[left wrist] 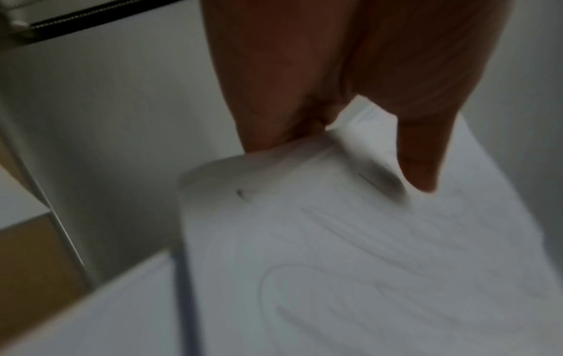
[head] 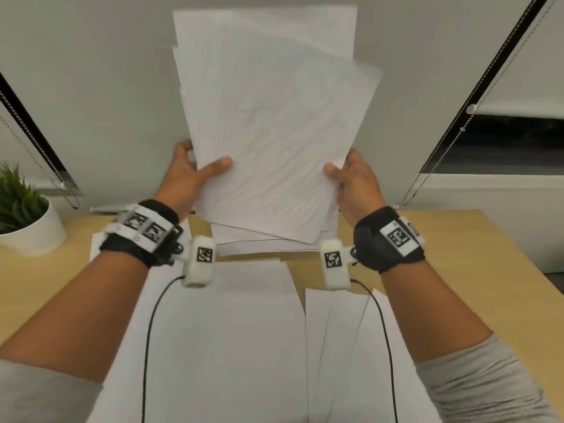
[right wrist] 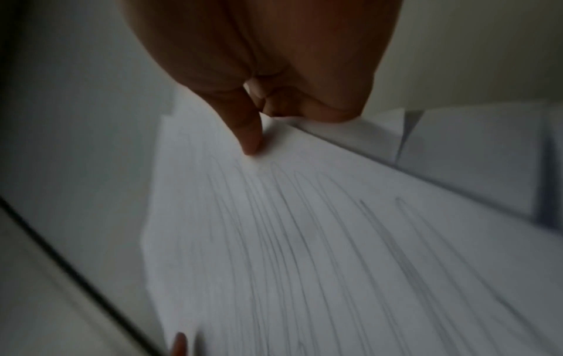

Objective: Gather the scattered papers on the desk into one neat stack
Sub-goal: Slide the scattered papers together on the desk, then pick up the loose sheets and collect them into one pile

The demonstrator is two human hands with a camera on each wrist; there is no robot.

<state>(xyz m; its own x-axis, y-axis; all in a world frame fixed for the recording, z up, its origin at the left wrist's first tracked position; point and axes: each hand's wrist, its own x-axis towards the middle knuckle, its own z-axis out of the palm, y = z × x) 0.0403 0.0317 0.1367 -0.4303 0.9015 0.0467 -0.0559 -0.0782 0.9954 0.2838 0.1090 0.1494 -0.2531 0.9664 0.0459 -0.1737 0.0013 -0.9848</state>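
Observation:
I hold a bundle of white papers (head: pixel 268 126) upright above the wooden desk (head: pixel 457 257), its sheets fanned and uneven at the top and bottom. My left hand (head: pixel 195 175) grips the bundle's left edge, thumb on the front sheet. My right hand (head: pixel 351 178) grips the right edge the same way. In the left wrist view the thumb presses the papers (left wrist: pixel 350 253), which bear faint pencil lines. The right wrist view shows the thumb on the scribbled front sheet (right wrist: pixel 320 253). More loose sheets (head: pixel 232 331) lie flat on the desk below my arms, with others (head: pixel 341 346) at the right.
A potted green plant (head: pixel 24 215) in a white pot stands at the desk's left rear. The white wall is straight ahead, with roller blinds and bead chains (head: pixel 451 138) at both sides. A sheet's corner (head: pixel 96 248) shows under my left wrist.

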